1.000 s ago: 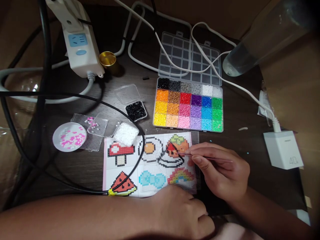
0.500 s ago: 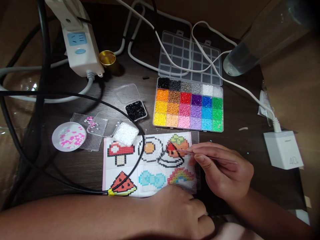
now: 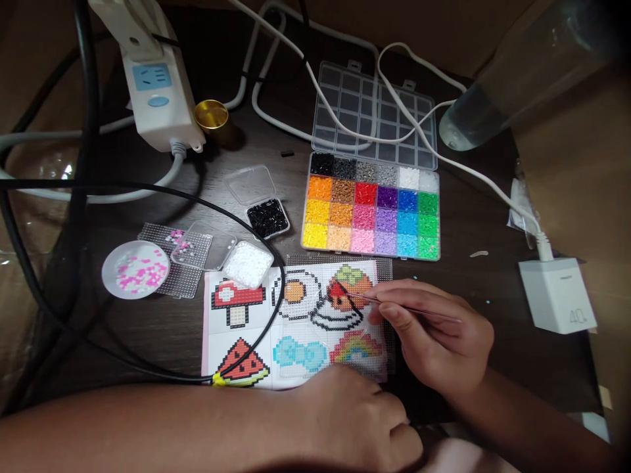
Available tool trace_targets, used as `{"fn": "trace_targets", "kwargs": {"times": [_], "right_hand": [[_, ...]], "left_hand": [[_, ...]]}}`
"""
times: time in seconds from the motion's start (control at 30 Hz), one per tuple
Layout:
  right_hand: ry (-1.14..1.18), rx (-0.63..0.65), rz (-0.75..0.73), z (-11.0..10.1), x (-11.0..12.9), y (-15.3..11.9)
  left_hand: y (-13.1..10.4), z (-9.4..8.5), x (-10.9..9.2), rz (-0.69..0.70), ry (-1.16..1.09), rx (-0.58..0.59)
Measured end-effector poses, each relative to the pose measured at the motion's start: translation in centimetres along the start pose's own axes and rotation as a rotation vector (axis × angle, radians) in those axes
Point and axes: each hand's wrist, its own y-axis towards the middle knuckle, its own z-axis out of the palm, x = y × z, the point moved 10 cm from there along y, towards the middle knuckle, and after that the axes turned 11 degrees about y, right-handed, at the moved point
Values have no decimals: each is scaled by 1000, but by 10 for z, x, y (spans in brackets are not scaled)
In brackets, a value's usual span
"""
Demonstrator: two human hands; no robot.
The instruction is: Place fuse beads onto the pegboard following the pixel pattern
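My right hand point(image 3: 434, 335) pinches a pair of thin tweezers point(image 3: 419, 307), whose tips reach left over a clear pegboard point(image 3: 387, 328). Under the tips is a bead outline in black with a patch of red beads point(image 3: 336, 291) at its top. The board lies on a pattern sheet point(image 3: 217, 351) printed with a mushroom, an egg, a persimmon, a watermelon slice, a bow and a rainbow. My left hand point(image 3: 365, 420) rests as a closed fist at the sheet's lower edge, its palm turned out of sight. Whether a bead sits in the tweezer tips is too small to tell.
An open bead case point(image 3: 371, 255) with many colours lies behind the sheet. Left of it are small boxes of black beads point(image 3: 267, 218) and white beads point(image 3: 248, 264), and a bowl point(image 3: 109, 270) of pink and white beads. A black cable point(image 3: 280, 263) loops across the sheet.
My right hand has shifted very slightly left with the tweezers, their tips staying by the red beads. The left fist has not moved.
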Motion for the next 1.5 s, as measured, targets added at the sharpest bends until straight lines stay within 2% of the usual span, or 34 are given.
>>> {"fn": "trace_targets", "kwargs": {"times": [0.17,0.37,0.6,1.07,1.37,1.5], "right_hand": [[10,20,0,2,0,0],[-19,8,-3,1,1,1],[-16,2,-5,0,1,0],[7,28,-3,2,0,-1],[5,41,-18,4,2,-1],[4,45,-31,4,3,-1]], "left_hand": [[0,-2,2,-28,9,-29],[0,3,0,-2,4,32],[1,-1,2,-28,31,-17],[0,-1,2,-14,13,-6],[0,-3,4,-46,-16,-44],[0,-15,9,-66,-20,-112]]}}
